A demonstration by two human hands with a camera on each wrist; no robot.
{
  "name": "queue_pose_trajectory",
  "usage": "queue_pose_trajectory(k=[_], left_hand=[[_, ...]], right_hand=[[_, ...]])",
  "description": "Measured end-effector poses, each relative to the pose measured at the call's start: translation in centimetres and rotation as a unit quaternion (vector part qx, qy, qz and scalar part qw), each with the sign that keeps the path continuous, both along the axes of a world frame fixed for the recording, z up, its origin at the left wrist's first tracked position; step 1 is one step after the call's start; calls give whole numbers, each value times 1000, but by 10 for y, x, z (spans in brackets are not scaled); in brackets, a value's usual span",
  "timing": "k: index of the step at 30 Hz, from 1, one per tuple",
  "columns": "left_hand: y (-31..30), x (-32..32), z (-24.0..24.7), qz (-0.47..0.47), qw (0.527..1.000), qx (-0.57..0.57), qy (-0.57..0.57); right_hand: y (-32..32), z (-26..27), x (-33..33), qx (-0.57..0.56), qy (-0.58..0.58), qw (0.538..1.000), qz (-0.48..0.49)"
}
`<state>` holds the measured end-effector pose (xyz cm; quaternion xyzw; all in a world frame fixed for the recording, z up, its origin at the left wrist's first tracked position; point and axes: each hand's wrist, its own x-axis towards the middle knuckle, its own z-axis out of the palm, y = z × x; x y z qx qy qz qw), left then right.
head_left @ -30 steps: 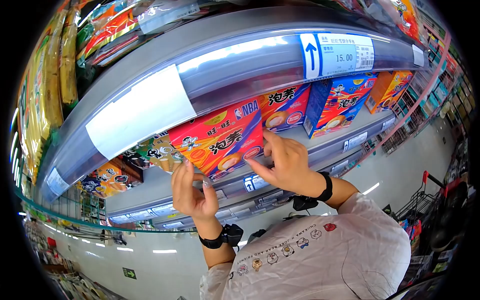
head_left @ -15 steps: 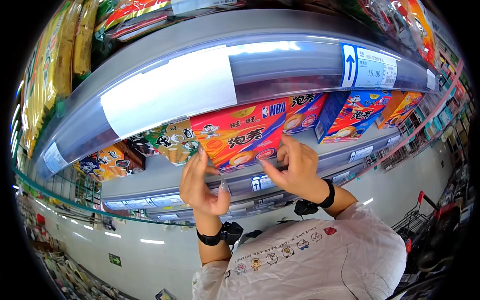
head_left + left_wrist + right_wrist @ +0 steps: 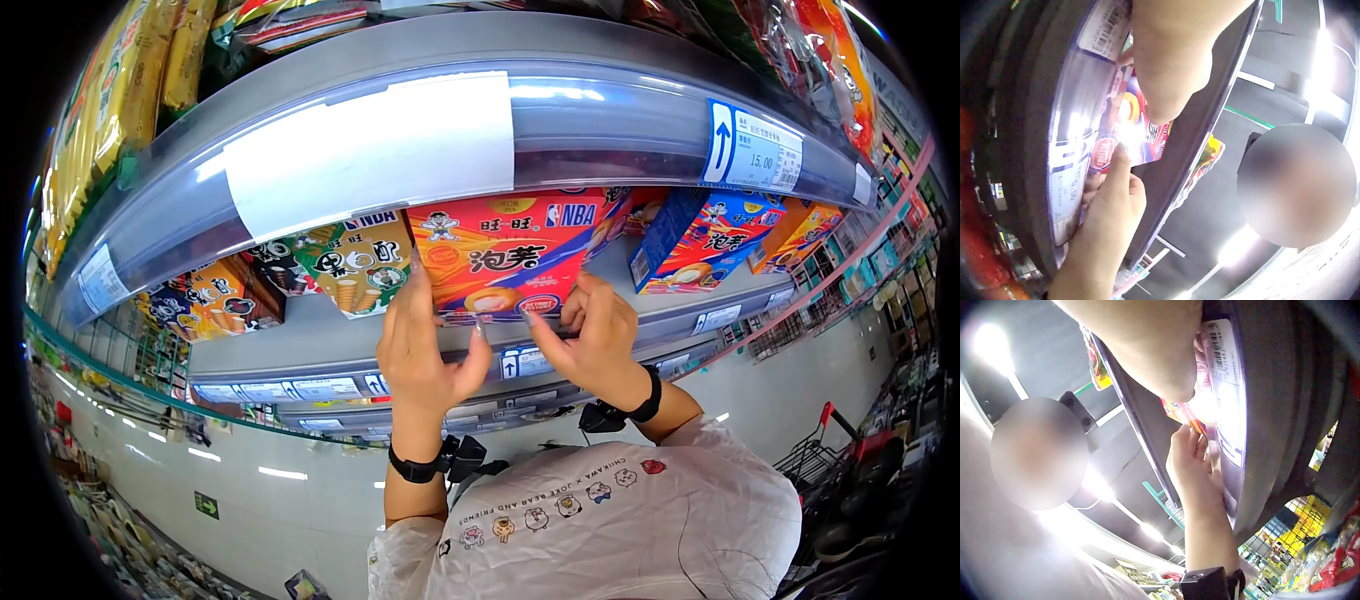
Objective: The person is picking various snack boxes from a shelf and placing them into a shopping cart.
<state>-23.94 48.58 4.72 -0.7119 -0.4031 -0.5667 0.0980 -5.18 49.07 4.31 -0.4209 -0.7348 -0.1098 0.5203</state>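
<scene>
A red snack box (image 3: 505, 255) with orange and purple stripes and an NBA logo stands upright at the shelf front, held between both hands. My left hand (image 3: 420, 345) grips its lower left corner, fingers along the left side and thumb at the bottom edge. At the lower right corner my right hand (image 3: 595, 335) holds it, thumb on the front and fingers bent against the side. In the left wrist view the box (image 3: 1154, 147) is partly covered by the near hand. The right wrist view shows the left hand (image 3: 1188, 450) beside the box.
Green-and-gold boxes (image 3: 350, 265) stand left of it, an orange box (image 3: 215, 300) farther left. On the right are a blue-and-red box (image 3: 705, 240) and an orange one (image 3: 795, 235). The upper shelf's edge, with a white card (image 3: 370, 150), hangs close over the box tops.
The box has turned from a slant to nearly straight. The left hand has come up along its left side, with its fingers straighter. The right hand stays at the lower right corner.
</scene>
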Motion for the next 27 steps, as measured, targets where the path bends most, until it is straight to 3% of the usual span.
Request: queue_pose_trajectory(k=[4,7,10,13,16,19,20,23,24,27], left_hand=[[5,5,-9,70,996,57,-9],[7,7,2,107,986,114,51],[4,8,4,113,988,81,66],[1,9,5,142,983,75,92],[2,8,3,150,977,99,116],[-4,10,11,136,975,92,151],[-9,13,16,139,975,77,158],[-16,20,35,130,979,28,155],[-16,23,40,126,981,10,150],[-7,22,49,126,980,1,153]], right_hand=[[1,-1,1,2,4,1000,9],[-2,3,6,-11,21,999,38],[-11,27,19,-26,44,997,60],[-12,84,39,83,-145,986,20],[0,108,51,113,-210,971,-18],[-2,141,54,-122,-310,940,-76],[10,138,60,-34,-326,943,-57],[21,156,61,-163,-345,924,-30],[17,169,55,-274,-356,891,-66],[30,168,58,-265,-341,902,-3]])
